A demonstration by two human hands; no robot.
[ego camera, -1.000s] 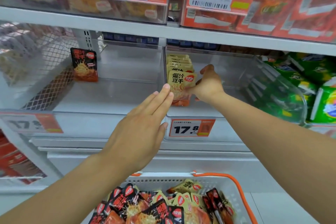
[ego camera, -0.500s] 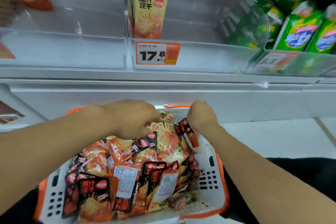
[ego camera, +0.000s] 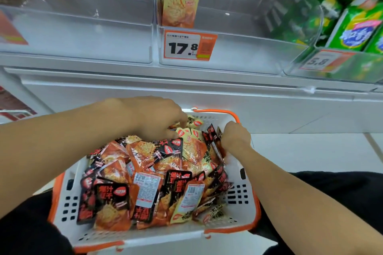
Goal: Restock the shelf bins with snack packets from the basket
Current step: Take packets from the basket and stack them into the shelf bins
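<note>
We reach both arms down into the white basket (ego camera: 244, 198) piled with snack packets (ego camera: 145, 172). Our left hand (ego camera: 153, 118) curls knuckles-up, fingertips pinching at yellow packets (ego camera: 192, 130) by the far rim. Our right hand (ego camera: 235, 136) curls round black packets (ego camera: 212, 133) just beside them.

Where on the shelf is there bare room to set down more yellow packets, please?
The middle bin has bare floor right of the yellow packets, up to the wall beside the green packs. The left bin is also mostly bare. The basket is crowded with packets, both the left hand and right hand in its far end.
</note>
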